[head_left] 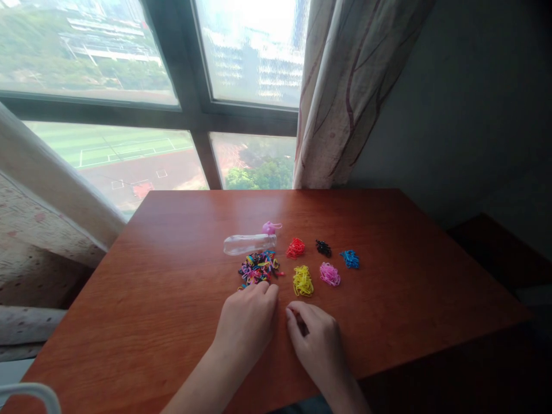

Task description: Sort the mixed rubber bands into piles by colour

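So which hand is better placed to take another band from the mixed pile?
Probably the left hand: its fingertips lie at the near edge of the mixed pile. The right hand sits curled farther off, nearer the yellow pile.

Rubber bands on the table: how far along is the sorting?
Done: five small single-colour piles, red, black, blue, yellow, pink. In hand: the left hand has its fingertips at the edge of the mixed pile; the right hand is pinched shut, contents too small to tell. Left: the mixed pile holds many bands.
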The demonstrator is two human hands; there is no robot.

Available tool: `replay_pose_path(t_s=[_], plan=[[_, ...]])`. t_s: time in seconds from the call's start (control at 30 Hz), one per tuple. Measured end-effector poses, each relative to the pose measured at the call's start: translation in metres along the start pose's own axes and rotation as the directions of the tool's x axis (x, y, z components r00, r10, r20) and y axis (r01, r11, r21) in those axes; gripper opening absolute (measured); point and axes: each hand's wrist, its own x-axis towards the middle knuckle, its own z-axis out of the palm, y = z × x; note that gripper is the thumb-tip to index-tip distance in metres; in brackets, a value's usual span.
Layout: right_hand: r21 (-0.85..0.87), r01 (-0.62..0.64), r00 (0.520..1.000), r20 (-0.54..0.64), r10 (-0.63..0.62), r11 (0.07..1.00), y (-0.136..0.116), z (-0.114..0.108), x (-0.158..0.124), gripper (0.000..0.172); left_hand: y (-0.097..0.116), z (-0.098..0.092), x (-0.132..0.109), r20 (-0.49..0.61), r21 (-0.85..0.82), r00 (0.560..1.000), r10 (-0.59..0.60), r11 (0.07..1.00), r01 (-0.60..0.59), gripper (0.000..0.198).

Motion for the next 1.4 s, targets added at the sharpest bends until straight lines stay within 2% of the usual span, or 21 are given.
replay_pose_path(t_s=[0.2, 0.43, 0.63, 0.8, 0.97, 1.13, 1.27, 1.4], plan=[[0.016, -0.011, 1.0, -0.015, 0.011, 1.0, -0.001, 0.0, 0.0, 0.018, 0.005, -0.001, 0.005, 0.101, 0.02, 0.995, -0.013, 1.0, 0.011, 0.018], [0.007, -0.01, 1.0, -0.023, 0.01, 1.0, -0.003, -0.002, 0.0, 0.018, -0.001, 0.003, 0.003, 0.06, 0.021, 0.998, -0.028, 0.999, 0.026, 0.02], [0.022, 0.001, 0.999, -0.035, 0.0, 1.0, -0.004, -0.003, 0.0, 0.018, -0.001, 0.004, 0.005, 0.084, 0.007, 0.996, 0.007, 1.0, -0.007, 0.018], [0.058, 0.023, 1.0, -0.002, -0.023, 0.998, -0.006, -0.004, -0.005, 0.021, 0.003, -0.002, 0.017, 0.043, -0.05, 0.992, 0.122, 0.992, -0.12, 0.02], [0.067, 0.045, 0.999, -0.014, -0.044, 0.997, -0.008, -0.005, -0.009, 0.02, 0.014, -0.009, 0.041, 0.032, -0.084, 0.955, 0.295, 0.953, -0.291, 0.016], [0.083, 0.045, 0.999, 0.007, -0.046, 0.996, -0.007, -0.006, -0.009, 0.022, 0.017, -0.008, 0.058, 0.003, -0.104, 0.941, 0.338, 0.936, -0.336, 0.01], [0.076, 0.04, 0.999, 0.025, -0.042, 0.996, -0.008, -0.006, -0.008, 0.024, 0.009, -0.012, 0.054, -0.031, -0.108, 0.949, 0.314, 0.943, -0.315, 0.01], [0.043, 0.015, 0.998, 0.059, -0.017, 0.999, -0.011, -0.007, -0.007, 0.024, -0.006, -0.018, 0.036, -0.071, -0.134, 0.961, 0.267, 0.952, -0.274, 0.018]])
